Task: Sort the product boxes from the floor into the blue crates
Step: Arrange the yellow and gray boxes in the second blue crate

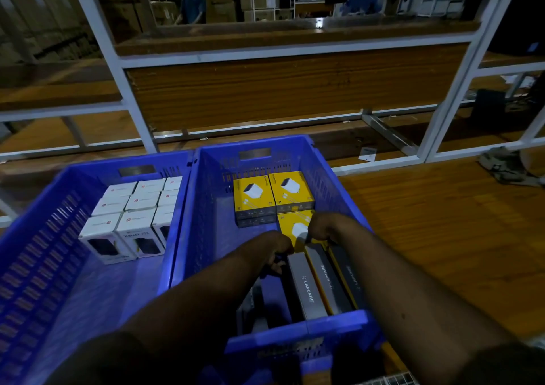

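Observation:
Two blue crates stand side by side. The left crate [35, 237] holds several white boxes [134, 207] in rows. The right crate [295, 151] holds yellow charger boxes [272, 191] at its far end and several yellow-and-grey Lapcare boxes [306, 284] standing on edge near me. My left hand [275, 244] curls over the far end of the leftmost upright boxes. My right hand [326, 227] grips the far end of the right-hand upright boxes, above a flat yellow box [290, 222]. Both forearms reach into the right crate.
A white metal shelf frame [265, 51] with wooden boards rises behind the crates. Wooden floor [442, 222] stretches to the right, with a paper slip [367, 153] and a crumpled cloth [507, 166]. Another person [191, 4] stands far back.

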Tool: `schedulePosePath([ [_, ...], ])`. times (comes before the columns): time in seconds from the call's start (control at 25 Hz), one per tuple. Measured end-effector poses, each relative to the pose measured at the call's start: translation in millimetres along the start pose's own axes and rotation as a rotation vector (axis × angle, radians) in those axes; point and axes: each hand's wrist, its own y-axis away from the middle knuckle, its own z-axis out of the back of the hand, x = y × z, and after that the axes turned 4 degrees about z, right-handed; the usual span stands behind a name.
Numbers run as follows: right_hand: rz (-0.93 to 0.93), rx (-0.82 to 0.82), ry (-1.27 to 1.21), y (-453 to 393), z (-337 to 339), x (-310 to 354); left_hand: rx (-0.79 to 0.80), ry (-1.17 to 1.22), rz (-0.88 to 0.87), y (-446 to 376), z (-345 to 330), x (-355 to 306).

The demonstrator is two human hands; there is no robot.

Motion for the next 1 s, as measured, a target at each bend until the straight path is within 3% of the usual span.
schedulePosePath([
  [0.08,0.003,-0.014,0.093,-6,-8,-2,-0.011,0.011,0.018,1,0,1],
  [0.24,-0.146,-0.048,-0.137,-7,-5,4,0.005,0.066,0.052,3,0,3],
  [0.48,-0.099,-0.093,-0.225,-9,-12,3,0.135,0.202,0.093,6,1,3],
  [0.6,-0.176,-0.120,-0.349,-8,-8,5,0.143,0.161,0.063,6,-3,0],
  [0.76,-0.123,-0.137,-0.290,-10,-13,2,-0.020,-0.084,-0.129,22,-3,-11],
  [0.88,-0.080,-0.140,-0.159,-12,-11,-1,-0.307,-0.276,-0.312,34,24,-18],
  [1.0,-0.163,-0.318,-0.281,-17,-12,-1,-0.482,-0.317,-0.423,45,53,-21],
])
